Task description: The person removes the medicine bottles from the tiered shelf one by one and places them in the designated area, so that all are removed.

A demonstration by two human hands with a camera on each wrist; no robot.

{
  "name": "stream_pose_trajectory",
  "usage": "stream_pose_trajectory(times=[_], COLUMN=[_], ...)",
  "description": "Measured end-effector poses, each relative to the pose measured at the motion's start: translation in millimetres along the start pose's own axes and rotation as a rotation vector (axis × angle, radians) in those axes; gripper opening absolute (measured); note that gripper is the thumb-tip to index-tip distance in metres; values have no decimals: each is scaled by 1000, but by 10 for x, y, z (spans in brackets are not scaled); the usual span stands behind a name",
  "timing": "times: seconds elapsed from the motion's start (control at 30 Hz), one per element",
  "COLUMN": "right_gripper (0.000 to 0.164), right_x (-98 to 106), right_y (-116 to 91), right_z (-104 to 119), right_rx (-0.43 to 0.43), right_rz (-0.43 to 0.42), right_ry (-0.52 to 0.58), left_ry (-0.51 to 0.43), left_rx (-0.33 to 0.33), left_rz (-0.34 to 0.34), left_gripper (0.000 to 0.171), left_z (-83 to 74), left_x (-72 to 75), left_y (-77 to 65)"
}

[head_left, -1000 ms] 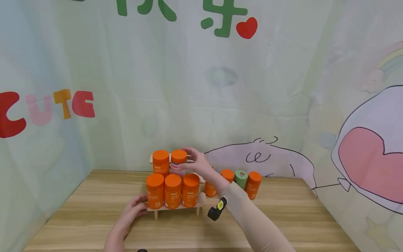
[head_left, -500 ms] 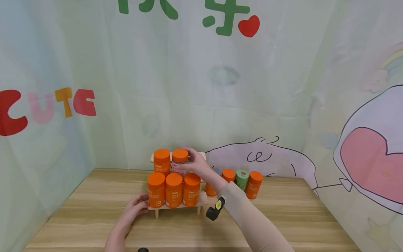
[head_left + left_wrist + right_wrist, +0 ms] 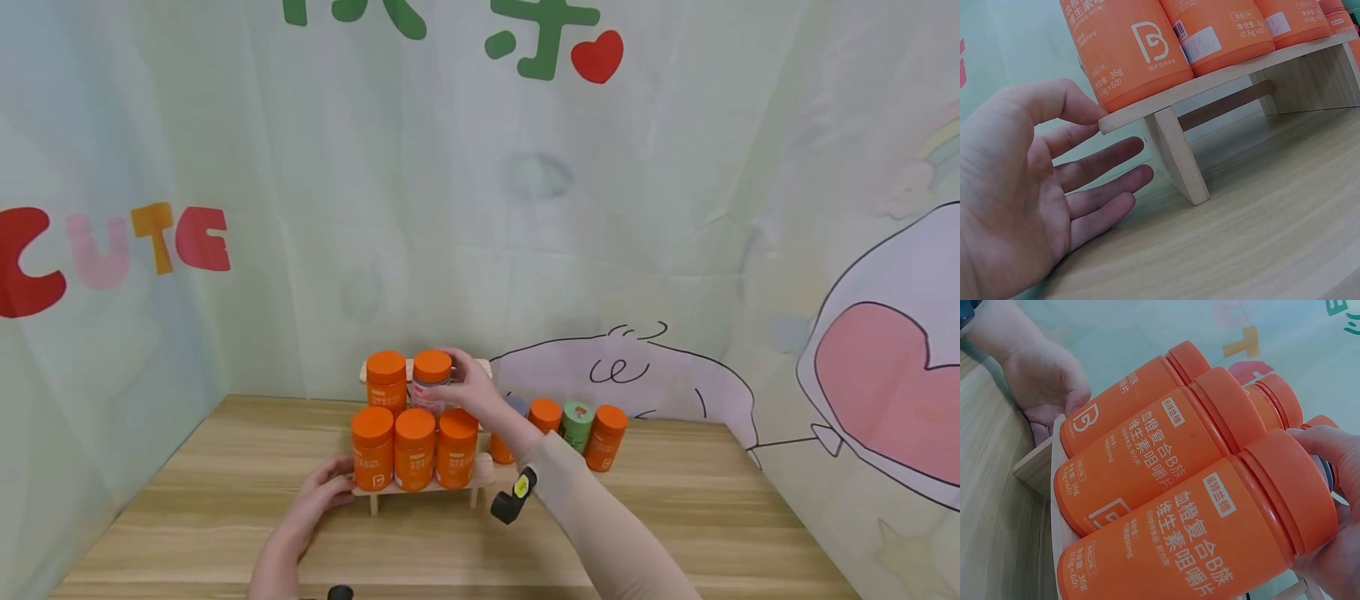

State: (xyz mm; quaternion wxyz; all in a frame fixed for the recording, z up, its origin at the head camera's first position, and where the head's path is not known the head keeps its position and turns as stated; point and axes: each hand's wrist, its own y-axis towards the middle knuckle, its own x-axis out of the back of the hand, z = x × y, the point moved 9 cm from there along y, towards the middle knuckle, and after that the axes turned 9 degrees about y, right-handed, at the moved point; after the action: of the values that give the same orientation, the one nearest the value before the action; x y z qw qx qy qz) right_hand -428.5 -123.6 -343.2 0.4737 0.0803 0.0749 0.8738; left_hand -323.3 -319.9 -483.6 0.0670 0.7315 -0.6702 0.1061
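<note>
Head view: right hand (image 3: 477,392) is gripping a pink-and-white-labelled, orange-lidded cylindrical jar (image 3: 426,385) at the upper level of the pale wooden two-level rack (image 3: 483,473). Left wrist: left hand (image 3: 1029,169) is pinching the rack's left end, other fingers hanging loose. Right wrist: three orange cylindrical jars (image 3: 1154,450) are crowding the rack's lower level. Judgement: working well is calling for a steady rack, reach clear of that row.

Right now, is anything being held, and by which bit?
The right hand holds the pink-labelled jar by its side, thumb below the lid. The left hand touches the left end of the front wooden stand; gripping is unclear.
</note>
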Motion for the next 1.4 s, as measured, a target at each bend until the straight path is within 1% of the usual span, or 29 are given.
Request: stream_pose_trajectory(times=[0.13,0.27,0.43,0.6,0.7,0.83,1.07,1.27,1.4], right_gripper=[59,59,59,59,60,61,64,64,64], right_x=[46,89,170,295,386,517,730,891,984], right_y=[-18,-60,-123,-176,-212,-277,-424,-562,-665], right_z=[17,71,160,198,229,278,273,238,183], right_rx=[15,36,67,90,127,170,140,157,149], right_rz=[-20,-37,-67,-106,-133,-177,-243,-284,-326], right_ry=[12,14,-5,14,24,10,17,15,-3], left_ry=[-3,-6,-14,-20,-16,-7,-7,10,11], left_rx=[-9,-4,1,-10,-24,-25,-8,-22,-17], left_rz=[5,5,6,3,12,20,27,37,33], left_gripper=[50,49,49,49,49,49,50,50,50], left_z=[-10,-1,8,3,0,5,14,-3,-5], left_x=[-15,-24,-28,-15,-17,-23,-17,-11,-11], left_y=[3,5,2,-5,1,10,16,28,20])
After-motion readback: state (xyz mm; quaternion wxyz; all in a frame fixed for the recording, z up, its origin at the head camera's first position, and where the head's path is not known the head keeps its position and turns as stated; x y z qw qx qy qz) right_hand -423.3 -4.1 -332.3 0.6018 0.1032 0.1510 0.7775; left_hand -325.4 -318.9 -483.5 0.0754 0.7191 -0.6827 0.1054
